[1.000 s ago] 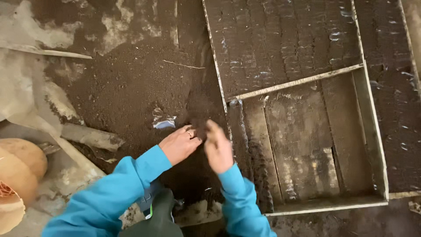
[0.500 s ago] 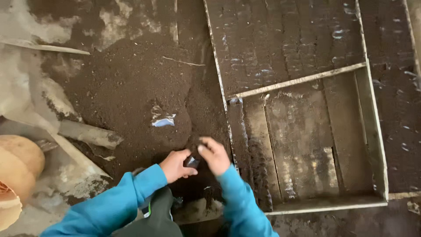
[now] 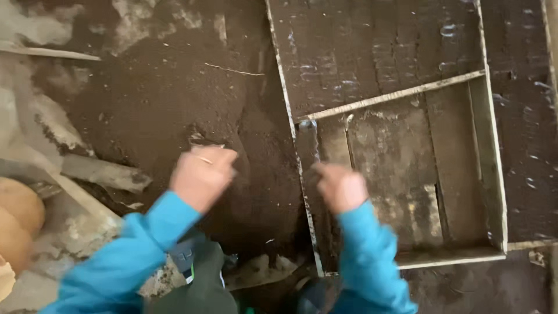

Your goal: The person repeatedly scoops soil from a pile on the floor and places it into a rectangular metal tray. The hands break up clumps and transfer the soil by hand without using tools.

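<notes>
Dark damp soil (image 3: 174,104) covers the ground below me, heaped just left of the wooden frame (image 3: 491,174), w/ pale planks and rubble further left of it and something rounded and orange (image 3: 17,221) at the far edge. My left hand (image 3: 200,174) is over the heap near the frame's left rail, fingers curled loosely, half closed; it's blurred, so I can't tell if there's any soil in it. My right hand (image 3: 343,186) is just inside the frame's near-left corner, over the rail, also curled into a loose fist w/ a finger poking toward the rail, and again too blurred to say whether it grips anything. The frame sits on wet dark boards; its inner compartment by my right hand looks bare apart from a smear of dirt, and the cross rail splits it from the bigger section beyond. My guess is I'm moving soil from the heap across the rail, so to do it well: cup both hands together, scoop deep rather than skim, keep the load low over the rail so little drops outside, and fill the corners of the frame first. Blue sleeves are close to the dirt, so keep wrists up.
</notes>
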